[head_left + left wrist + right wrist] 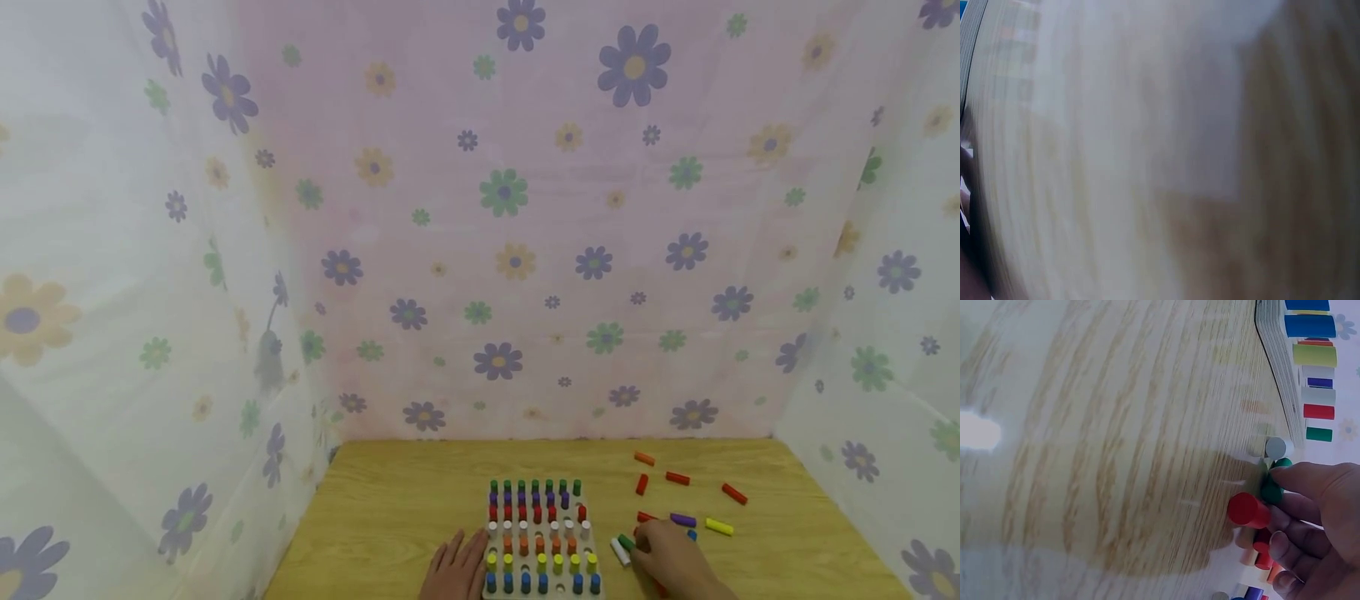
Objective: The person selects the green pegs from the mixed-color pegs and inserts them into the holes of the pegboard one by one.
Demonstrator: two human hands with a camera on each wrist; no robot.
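My right hand [672,557] pinches a green peg [1272,489] between thumb and fingers, low over the table. Beside it lies a white peg [620,552]. A red peg [1249,510] shows just under the fingers in the right wrist view. The pegboard [537,536] stands in front of me with rows of upright green, purple, red, white, orange, yellow and blue pegs, and several holes hold none. At the board's left edge my left hand [454,569] rests with its fingers extended. The left wrist view is mostly blurred tabletop.
Loose pegs lie on the wooden table [390,492] to the right: an orange peg [644,458], several red ones such as the red peg [735,493], a purple peg [683,520], a yellow peg [719,527] and a blue peg [692,536]. Flowered sheets [555,217] enclose the table.
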